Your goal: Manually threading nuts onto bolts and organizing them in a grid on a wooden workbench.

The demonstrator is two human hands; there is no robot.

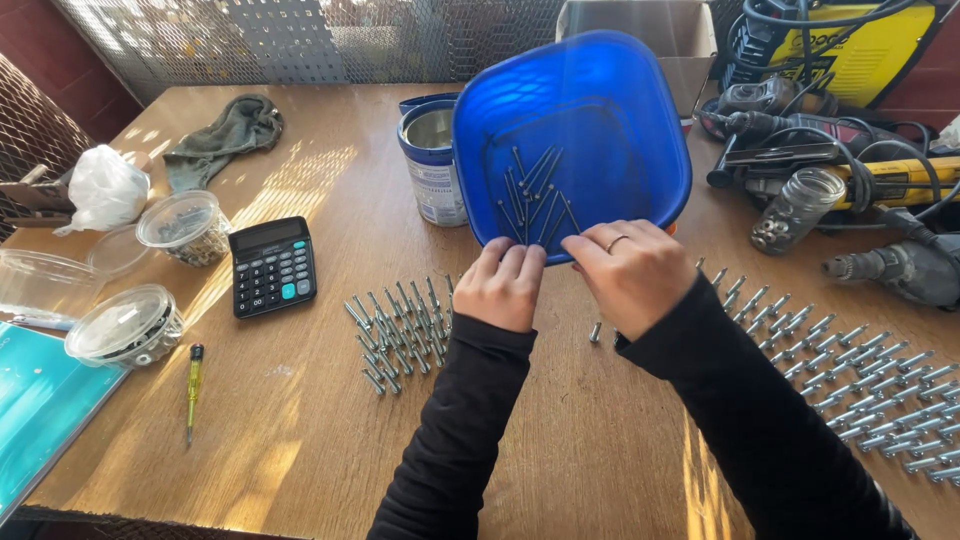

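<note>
At centre of the wooden surface (300, 420), both hands pinch the near rim of a tilted square blue plastic tub (572, 140) holding loose steel nails (535, 200). Left hand (500, 285): fingers curled over rim. Right hand (630, 275): fingers curled, gripping rim. Rows of grey anchor bolts (400, 325) lie just beside the left hand; more rows (870, 395) run to the right edge. Bare wood along the near edge. Round tin with blue-and-white label (432, 160) stands behind the tub; black calculator (272, 265) left.
</note>
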